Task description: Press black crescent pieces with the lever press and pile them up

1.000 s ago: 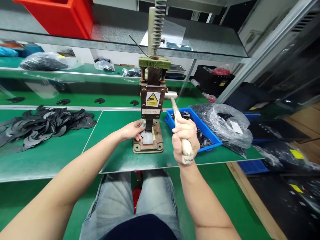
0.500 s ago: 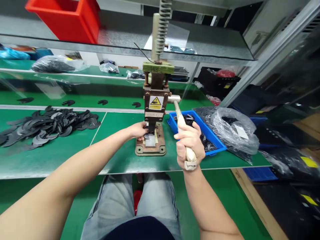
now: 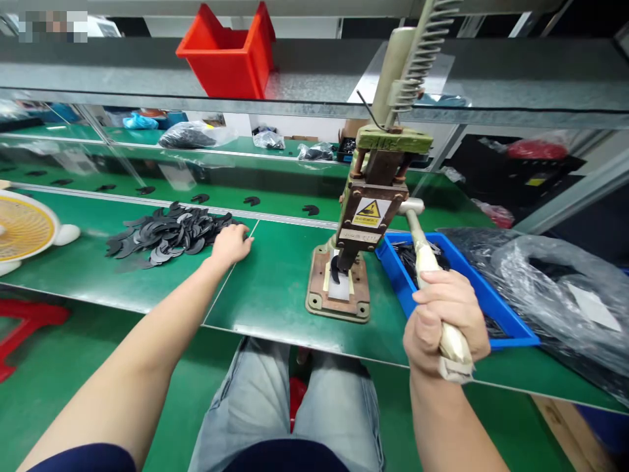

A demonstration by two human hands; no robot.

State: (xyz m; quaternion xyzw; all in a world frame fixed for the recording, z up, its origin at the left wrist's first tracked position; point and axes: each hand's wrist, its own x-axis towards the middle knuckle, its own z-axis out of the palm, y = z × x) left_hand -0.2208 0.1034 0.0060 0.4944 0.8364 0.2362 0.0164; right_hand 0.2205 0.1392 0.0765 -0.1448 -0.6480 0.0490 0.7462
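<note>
My left hand (image 3: 232, 245) is at the right edge of a pile of black crescent-shaped pieces (image 3: 167, 237), its fingers slightly bent and apart, with no piece visible in it. With my right hand (image 3: 446, 316) I grip the tape-wrapped lever (image 3: 419, 239) of a hand press (image 3: 376, 203). One black crescent piece (image 3: 335, 270) lies on the press base (image 3: 319, 288), beneath the ram and partly over a pale metal plate (image 3: 339, 290).
To the right of the press is a blue tray (image 3: 511, 333) of small dark parts, beside clear plastic bags (image 3: 555, 275). Several notched black pieces lie in a row behind the pile. A round fan (image 3: 24, 226) stands far left; a red bin (image 3: 230, 59) is on the shelf.
My left hand has left the press base and moved left to the pile. A black piece now shows under the ram. My right hand still holds the lever; the view has turned left.
</note>
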